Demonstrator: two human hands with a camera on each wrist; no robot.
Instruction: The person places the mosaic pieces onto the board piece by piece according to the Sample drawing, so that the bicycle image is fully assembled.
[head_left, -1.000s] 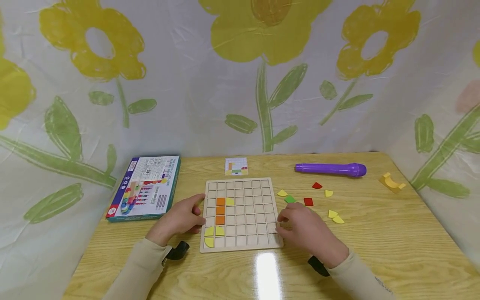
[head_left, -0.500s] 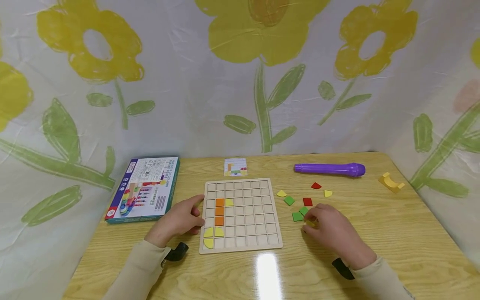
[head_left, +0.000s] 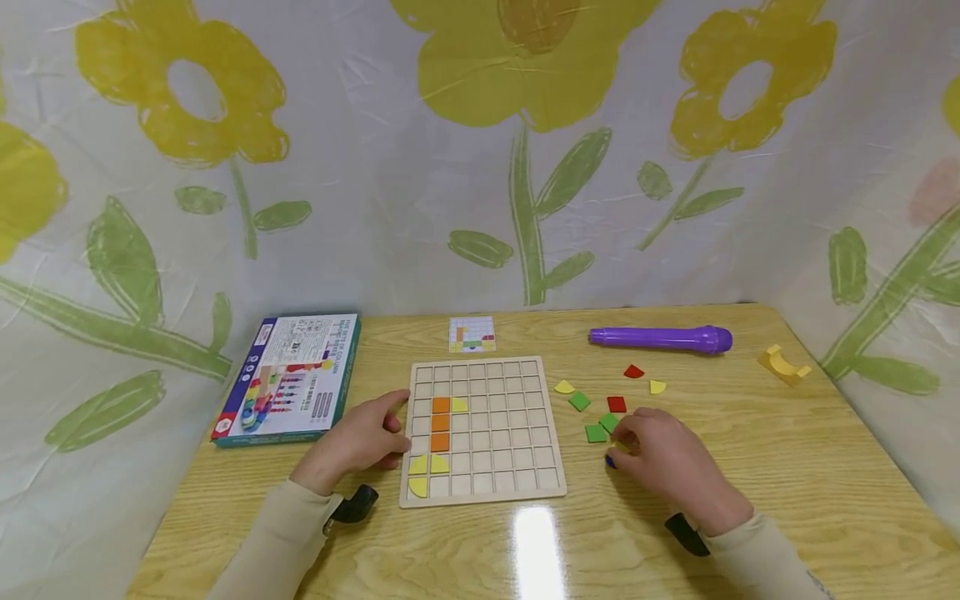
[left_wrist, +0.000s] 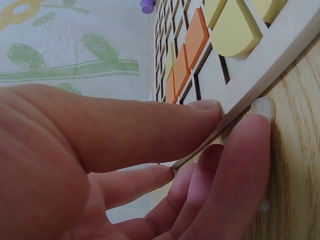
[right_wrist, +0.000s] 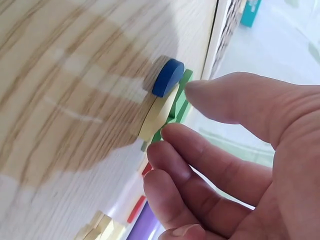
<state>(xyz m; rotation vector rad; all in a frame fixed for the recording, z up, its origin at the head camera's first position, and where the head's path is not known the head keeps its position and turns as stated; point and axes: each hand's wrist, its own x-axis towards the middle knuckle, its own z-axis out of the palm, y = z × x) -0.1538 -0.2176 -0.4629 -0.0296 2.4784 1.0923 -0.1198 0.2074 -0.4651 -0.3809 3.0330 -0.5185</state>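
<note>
The grid board (head_left: 495, 387) lies on the table (head_left: 420, 558) between the hands, apparently so both can reach it. The left hand (head_left: 363, 437), thumb and forefinger spread against its left edge, seems to steady it. The right hand (head_left: 663, 454), holding nothing, has its thumb parted from its fingers near a blue tile (right_wrist: 168, 77). The patterned card (head_left: 472, 333) lies just beyond the board, probably for easy viewing.

Bright light, a white glare streak and soft shadows on the tabletop (head_left: 420, 550)
</note>
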